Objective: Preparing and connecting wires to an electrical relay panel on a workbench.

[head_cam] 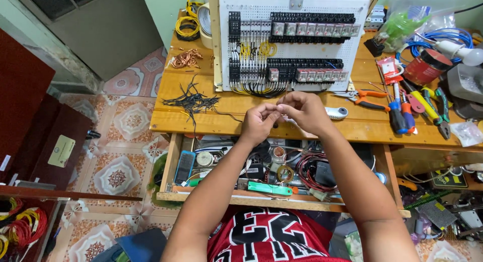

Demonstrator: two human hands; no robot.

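The wooden desk [261, 122] filled most of the view, and a white board [294, 43] full of black and grey blocks and yellow wires stood up at its far side, at 12 o'clock from the hands. Under the desk edge an open drawer [241, 195] held tape rolls, red wire and a green tool.

The left hand [259, 122] and the right hand [306, 110] met over the front of the desk — fingertips almost touching. Both were pinched narrow on a thin dark wire piece [276, 116]. It lay between them, its long way running from 9 to 3 o'clock. Both hands were just as near to it.

A heap of cut black wires [193, 101] lay at 9 o'clock from the left hand. At 3 o'clock lay orange-handled pliers [370, 98] and screwdrivers [400, 113]. Farther on, at 2 o'clock, stood a round red tin [426, 66] and a small red packet [390, 69].
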